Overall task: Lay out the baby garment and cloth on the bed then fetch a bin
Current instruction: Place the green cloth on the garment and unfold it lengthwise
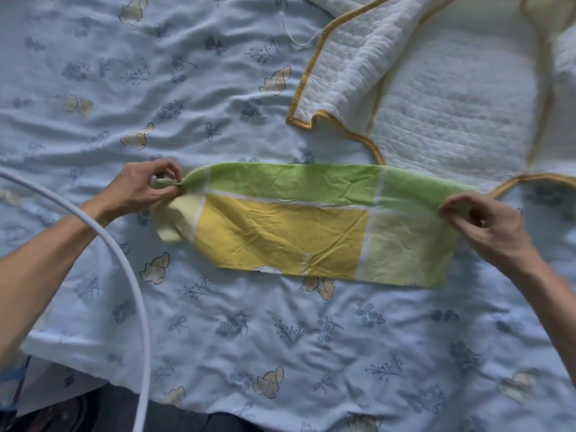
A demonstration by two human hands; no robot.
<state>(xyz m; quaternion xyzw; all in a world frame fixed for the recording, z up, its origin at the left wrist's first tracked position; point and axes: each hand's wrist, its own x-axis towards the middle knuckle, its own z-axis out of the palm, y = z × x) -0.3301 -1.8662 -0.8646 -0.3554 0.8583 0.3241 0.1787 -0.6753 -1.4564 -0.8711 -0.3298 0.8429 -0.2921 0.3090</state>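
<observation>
A green and yellow cloth (290,226) with white stripes lies stretched across the middle of the bed (218,322). My left hand (141,187) pinches its upper left corner. At the far end, my right hand (486,219) pinches the upper right corner. The cloth's top edge is pulled taut between both hands, and its lower left corner is folded under. A white quilted baby garment (436,104) with mustard-yellow trim lies spread at the upper right, one flap folded over, just beyond the cloth.
The bed wears a light blue sheet printed with flowers and small animals, rumpled all over. A white curved tube (124,269) arcs across the lower left over my left forearm. The bed's near edge (78,378) and dark floor show at the bottom left.
</observation>
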